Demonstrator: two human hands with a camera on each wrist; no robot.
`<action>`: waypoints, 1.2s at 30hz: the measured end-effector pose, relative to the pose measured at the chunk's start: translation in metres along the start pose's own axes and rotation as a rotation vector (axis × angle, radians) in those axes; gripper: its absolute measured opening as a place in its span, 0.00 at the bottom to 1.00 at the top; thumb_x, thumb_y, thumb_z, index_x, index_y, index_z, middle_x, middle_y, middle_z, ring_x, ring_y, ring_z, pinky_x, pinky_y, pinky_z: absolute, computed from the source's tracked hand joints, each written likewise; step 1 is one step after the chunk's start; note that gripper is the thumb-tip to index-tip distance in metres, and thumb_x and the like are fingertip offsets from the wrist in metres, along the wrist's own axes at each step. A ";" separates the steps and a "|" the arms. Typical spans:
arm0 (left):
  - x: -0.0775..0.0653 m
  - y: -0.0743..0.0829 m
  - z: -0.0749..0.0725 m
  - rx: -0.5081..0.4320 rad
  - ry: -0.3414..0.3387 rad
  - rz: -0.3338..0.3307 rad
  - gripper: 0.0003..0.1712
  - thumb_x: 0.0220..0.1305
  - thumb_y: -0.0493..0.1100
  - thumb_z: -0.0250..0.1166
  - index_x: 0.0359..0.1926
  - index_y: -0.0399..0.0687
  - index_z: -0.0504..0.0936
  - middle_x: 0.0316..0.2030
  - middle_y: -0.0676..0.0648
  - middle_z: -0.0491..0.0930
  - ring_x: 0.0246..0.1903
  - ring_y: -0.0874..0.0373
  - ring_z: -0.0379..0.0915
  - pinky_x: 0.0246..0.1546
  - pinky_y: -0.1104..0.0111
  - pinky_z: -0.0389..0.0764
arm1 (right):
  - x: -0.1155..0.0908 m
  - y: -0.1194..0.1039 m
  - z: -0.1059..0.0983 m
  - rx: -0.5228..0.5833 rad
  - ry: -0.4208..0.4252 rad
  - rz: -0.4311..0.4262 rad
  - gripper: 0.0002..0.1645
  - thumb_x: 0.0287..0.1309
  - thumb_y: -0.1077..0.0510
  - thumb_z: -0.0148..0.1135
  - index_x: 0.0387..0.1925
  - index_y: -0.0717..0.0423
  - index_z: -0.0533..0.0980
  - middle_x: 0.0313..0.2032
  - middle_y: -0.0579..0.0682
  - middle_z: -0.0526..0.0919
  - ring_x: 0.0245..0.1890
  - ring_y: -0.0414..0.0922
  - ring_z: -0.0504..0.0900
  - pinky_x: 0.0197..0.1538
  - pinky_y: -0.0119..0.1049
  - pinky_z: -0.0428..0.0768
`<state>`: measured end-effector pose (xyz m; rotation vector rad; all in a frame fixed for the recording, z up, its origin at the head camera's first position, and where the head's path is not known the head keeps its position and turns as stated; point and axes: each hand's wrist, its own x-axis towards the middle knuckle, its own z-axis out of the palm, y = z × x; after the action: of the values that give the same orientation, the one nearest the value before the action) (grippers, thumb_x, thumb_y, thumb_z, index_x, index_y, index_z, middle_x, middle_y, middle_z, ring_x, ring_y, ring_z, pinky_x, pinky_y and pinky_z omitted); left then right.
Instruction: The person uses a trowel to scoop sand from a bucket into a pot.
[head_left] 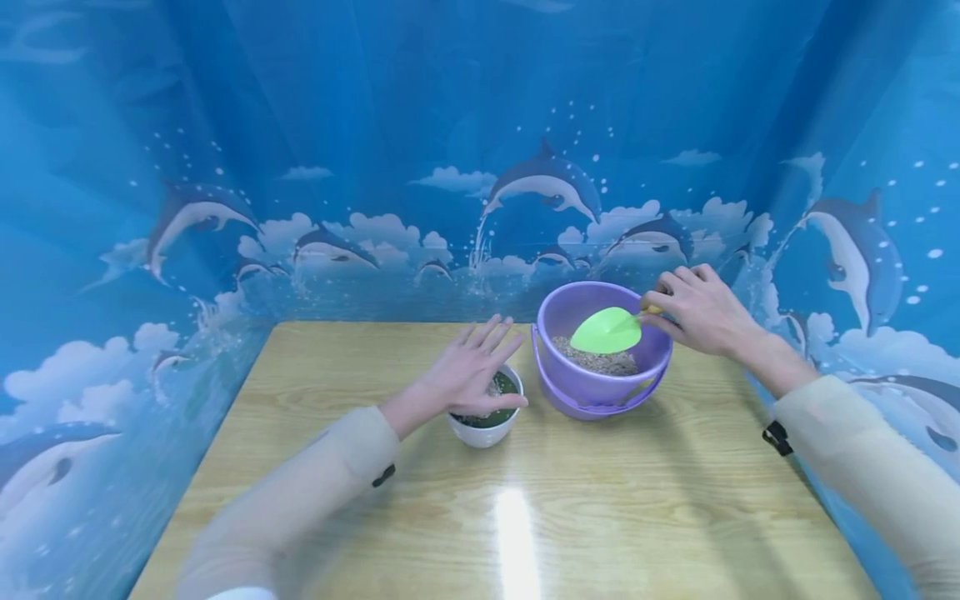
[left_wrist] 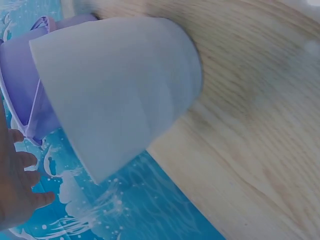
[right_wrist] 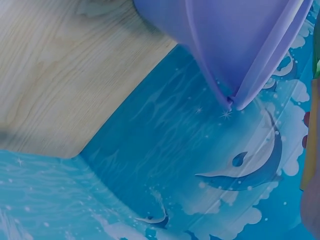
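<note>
In the head view my left hand (head_left: 472, 371) is spread flat with straight fingers over a small white pot (head_left: 483, 436), hiding part of its dark green inside and the grainy bits in it. The left wrist view shows the pot's smooth outer wall large and close. My right hand (head_left: 701, 312) grips the yellow handle (right_wrist: 312, 135) of a hand trowel (head_left: 604, 332). Its light green blade is held above the grainy grey-brown soil (head_left: 592, 360) inside a purple bucket (head_left: 558, 385). The hand itself is over the bucket's right rim.
Pot and bucket stand side by side on a light wooden table (head_left: 360, 517), near its back edge. The bucket's purple carrying handle (head_left: 600, 409) hangs down across its front. A blue curtain (head_left: 375, 125) printed with dolphins encloses the table at the back and both sides.
</note>
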<state>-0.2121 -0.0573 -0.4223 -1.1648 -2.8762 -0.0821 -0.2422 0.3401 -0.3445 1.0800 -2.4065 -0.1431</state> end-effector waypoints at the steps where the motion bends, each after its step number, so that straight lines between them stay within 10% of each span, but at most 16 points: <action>1: 0.003 0.001 -0.001 0.004 0.004 0.000 0.61 0.67 0.84 0.47 0.86 0.54 0.45 0.86 0.41 0.40 0.86 0.42 0.36 0.86 0.42 0.47 | 0.000 0.001 0.000 -0.007 -0.007 0.001 0.13 0.57 0.48 0.76 0.41 0.47 0.85 0.33 0.52 0.82 0.35 0.53 0.76 0.43 0.53 0.73; 36: 0.064 0.019 -0.007 0.027 -0.030 -0.019 0.61 0.67 0.85 0.42 0.87 0.56 0.40 0.86 0.43 0.35 0.87 0.43 0.33 0.87 0.44 0.41 | 0.021 0.014 0.030 -0.145 -0.272 -0.015 0.13 0.66 0.43 0.71 0.41 0.45 0.82 0.34 0.52 0.79 0.35 0.51 0.75 0.46 0.50 0.75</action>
<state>-0.2445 0.0005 -0.4113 -1.1449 -2.9050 -0.0270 -0.2778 0.3311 -0.3585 1.0702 -2.5778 -0.4912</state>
